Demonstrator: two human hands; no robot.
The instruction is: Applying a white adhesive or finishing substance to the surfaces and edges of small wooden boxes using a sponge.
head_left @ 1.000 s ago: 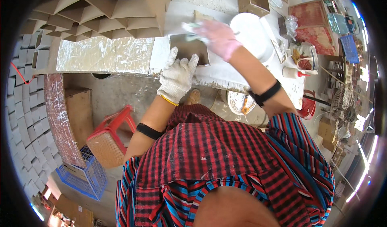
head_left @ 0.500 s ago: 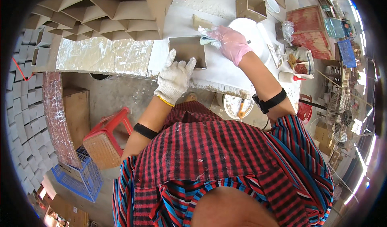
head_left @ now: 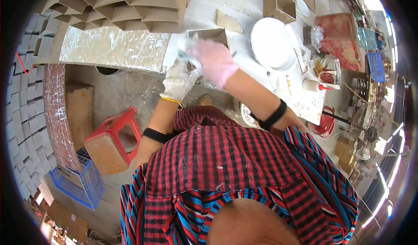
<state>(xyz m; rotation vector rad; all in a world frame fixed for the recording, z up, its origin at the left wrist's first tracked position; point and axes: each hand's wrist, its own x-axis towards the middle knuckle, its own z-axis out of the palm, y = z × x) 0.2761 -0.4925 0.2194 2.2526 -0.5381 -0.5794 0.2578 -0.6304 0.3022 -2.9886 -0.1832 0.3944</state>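
My right hand (head_left: 214,64) wears a pink glove and is closed on a pale cloth (head_left: 190,46), which is smeared by motion. It lies across the near left part of an open grey-brown box (head_left: 217,36) on the white worktable (head_left: 244,53). Just below, my left hand (head_left: 177,80), in a white knitted glove, is by the box's near left corner. Its fingers are mostly covered by my right hand, so their grip does not show. Behind the box sits a rough beige slab (head_left: 229,21).
Stacked open brown boxes (head_left: 148,5) rise at the far left. Right of the box stand a round white pan (head_left: 272,49), a small box (head_left: 279,7) and a red-tipped bottle (head_left: 311,85). A red stool (head_left: 111,147) and a blue crate (head_left: 87,182) are on the floor.
My right hand has swung left with the cloth, from beside the beige slab to the box's near left side. It now overlaps my left hand, whose fingers showed spread before.
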